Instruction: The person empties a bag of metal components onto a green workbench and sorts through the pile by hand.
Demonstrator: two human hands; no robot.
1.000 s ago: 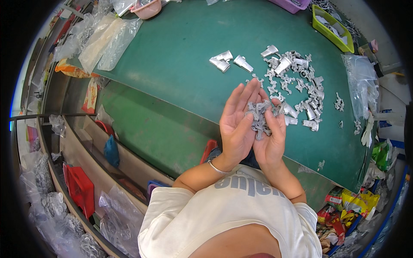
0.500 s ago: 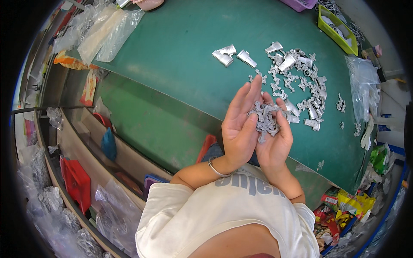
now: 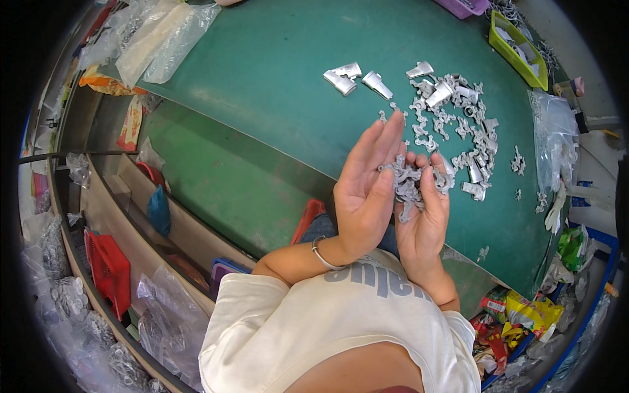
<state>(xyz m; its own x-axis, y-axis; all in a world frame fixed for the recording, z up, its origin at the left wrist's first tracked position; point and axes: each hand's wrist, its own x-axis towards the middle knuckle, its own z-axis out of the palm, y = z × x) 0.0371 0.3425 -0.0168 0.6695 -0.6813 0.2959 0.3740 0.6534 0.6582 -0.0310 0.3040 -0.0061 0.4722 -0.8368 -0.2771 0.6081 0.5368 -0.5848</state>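
Note:
Cupped together above the table's near edge, my two hands hold a clump of small grey metal castings [image 3: 409, 190] with curved, knobbly shapes. My left hand [image 3: 362, 200] has its fingers stretched out straight and its thumb against the clump. My right hand [image 3: 422, 229] is curled around the other side, and its thumb and fingers pinch one casting [image 3: 442, 180] at the right. Just beyond my hands lies a loose pile of similar grey castings [image 3: 481, 150], mixed with shiny tapered metal sleeves [image 3: 439, 94]. Further left are several more sleeves [image 3: 376, 85].
The green table [image 3: 275, 85] carries clear plastic bags [image 3: 173, 42] at the far left and another bag [image 3: 553, 131] at the right. A lime-green basket [image 3: 521, 56] and a purple one [image 3: 464, 6] stand at the far right. Left below is a shelf with a red basket [image 3: 108, 275].
My hands have drawn slightly apart at the fingertips. One casting has shifted to the right within my right hand's thumb and fingers, apart from the main clump.

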